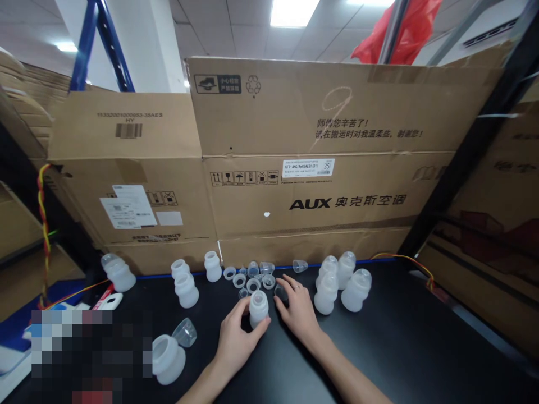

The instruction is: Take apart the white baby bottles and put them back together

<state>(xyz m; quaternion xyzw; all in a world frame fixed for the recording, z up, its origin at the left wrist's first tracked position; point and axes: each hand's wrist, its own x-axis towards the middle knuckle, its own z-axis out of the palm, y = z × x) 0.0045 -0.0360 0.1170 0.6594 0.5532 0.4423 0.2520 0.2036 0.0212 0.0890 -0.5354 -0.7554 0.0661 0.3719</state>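
Observation:
A small translucent white plastic bottle (pixel 258 310) stands upright between the thumb and fingers of my left hand (pixel 236 332), its mouth facing up. Just right of it, my right hand (pixel 300 310) has its fingers closed round a clear plastic cap (pixel 281 293) near the tabletop. Beyond both hands lies a loose group of white collar rings (pixel 253 286) and clear caps (pixel 266 268). One clear cap (pixel 300 266) lies apart, by the back edge. To the right of my right hand, several capped bottles (pixel 326 293) stand close together.
Uncapped bottles (pixel 186 290) stand left of centre, with another bottle (pixel 213 266) near the back. At front left, a larger open bottle (pixel 168 359) stands beside a clear cover (pixel 185 333). Cardboard panels (pixel 252 224) wall the black table's back; dark posts (pixel 446 151) flank it.

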